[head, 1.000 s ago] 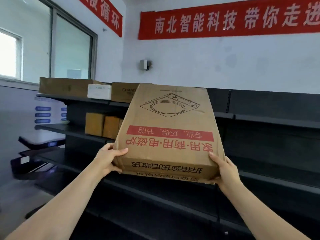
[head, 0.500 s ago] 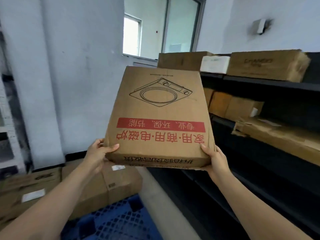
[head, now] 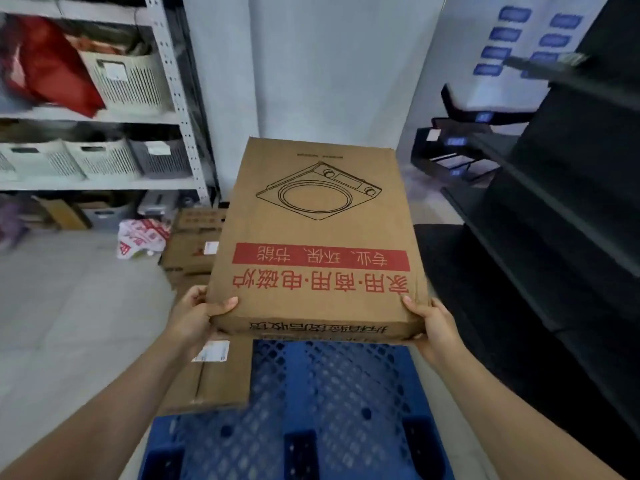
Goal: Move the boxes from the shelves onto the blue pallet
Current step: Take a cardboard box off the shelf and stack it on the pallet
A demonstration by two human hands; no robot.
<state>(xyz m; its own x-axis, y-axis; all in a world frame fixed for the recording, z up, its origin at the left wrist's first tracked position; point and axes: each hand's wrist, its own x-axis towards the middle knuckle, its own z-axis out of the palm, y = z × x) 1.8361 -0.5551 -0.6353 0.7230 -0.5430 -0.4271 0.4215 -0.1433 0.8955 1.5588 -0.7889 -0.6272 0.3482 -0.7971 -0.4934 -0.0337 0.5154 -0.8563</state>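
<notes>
I hold a flat cardboard box (head: 317, 233) with red print and a line drawing of a cooker, level in front of me. My left hand (head: 195, 315) grips its near left corner and my right hand (head: 434, 325) grips its near right corner. The box hangs above the blue pallet (head: 311, 410), which lies on the floor directly below. Several brown boxes (head: 194, 251) lie on the pallet's left and far side, one (head: 218, 379) close under my left hand. The black shelves (head: 561, 209) stand to the right, with no boxes showing on them here.
A white metal rack (head: 104, 116) with slotted bins and a red bag stands at the far left. A red-and-white plastic bag (head: 142, 239) lies on the grey floor beside the stacked boxes. A dark mat (head: 440, 244) lies by the black shelves.
My view has swung left and downward, away from the black shelves to the blue pallet. The box has come along in both hands and now hangs over the pallet.
</notes>
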